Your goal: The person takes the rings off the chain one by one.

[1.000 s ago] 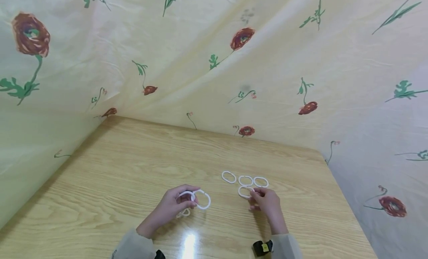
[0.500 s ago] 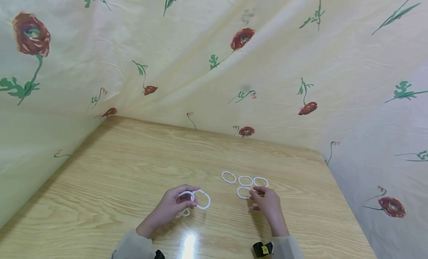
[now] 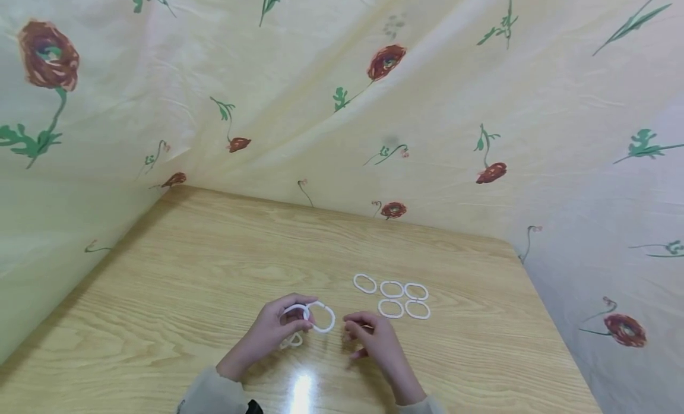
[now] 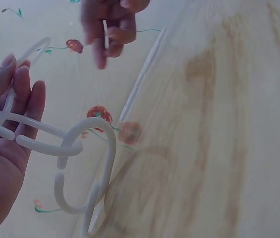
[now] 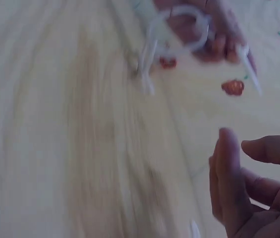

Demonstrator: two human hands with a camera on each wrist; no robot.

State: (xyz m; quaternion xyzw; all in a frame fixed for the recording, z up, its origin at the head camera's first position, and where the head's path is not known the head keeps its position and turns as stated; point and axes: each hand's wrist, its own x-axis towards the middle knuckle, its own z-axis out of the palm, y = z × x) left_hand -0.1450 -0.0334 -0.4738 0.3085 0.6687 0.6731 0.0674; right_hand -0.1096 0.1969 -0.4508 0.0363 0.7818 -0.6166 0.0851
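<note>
My left hand (image 3: 280,322) holds a white plastic chain link (image 3: 333,322) with thumb and fingers. In the left wrist view, several linked ovals hang from this hand, among them a lower link (image 4: 112,148) with a small gap in its side. Part of the hanging chain (image 3: 299,341) shows below my left hand in the head view. My right hand (image 3: 376,343) is just right of the held links, not touching them. Its thumb (image 5: 273,148) and forefinger stand apart; a white sliver among its fingers is too unclear to name.
Several loose white links lie flat in two rows on the wooden table (image 3: 214,247), including a lower right link (image 3: 418,318). Flowered cloth (image 3: 299,129) rises behind the table and along both sides.
My right hand has moved left and nearer me, away from the loose links, uncovering the lower right one. The lower left link shifted slightly left earlier. My left hand has stayed nearly still.
</note>
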